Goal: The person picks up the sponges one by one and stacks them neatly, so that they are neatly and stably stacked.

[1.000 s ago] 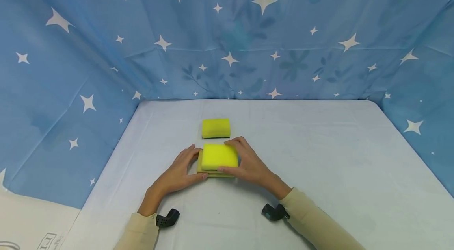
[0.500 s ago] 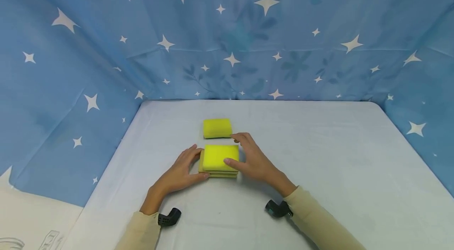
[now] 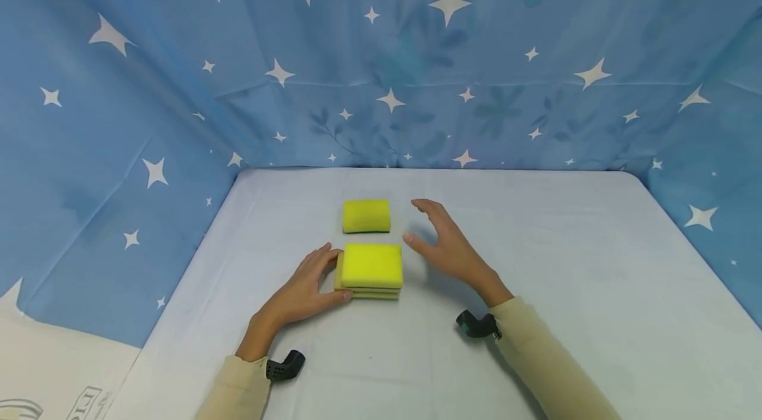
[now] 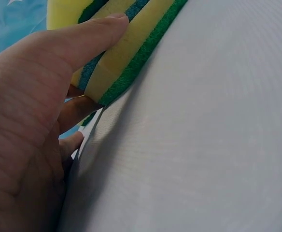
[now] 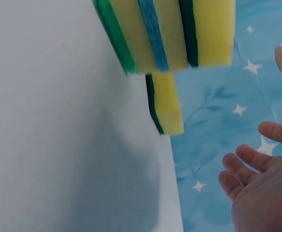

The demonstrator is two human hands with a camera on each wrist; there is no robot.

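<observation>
Sponges (image 3: 372, 266) stacked, one end gripped in the half-curled left hand (image 3: 301, 289), single sponge (image 3: 366, 215) left of the empty, loosely spread right hand (image 3: 450, 249), with maybe a slip on top from any sharp squeeze!

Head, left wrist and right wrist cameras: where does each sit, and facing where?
Head: on the person's head, facing forward and down at the sponge stack, lone sponge and starry cloth; left grip, right grip and sleeves show.
Left wrist: on that wrist, facing the sponge stack's layered side; left grip shows.
Right wrist: on that wrist, facing sponge stack and lone sponge; right grip shows.
Head and right wrist share the lone sponge.
</observation>
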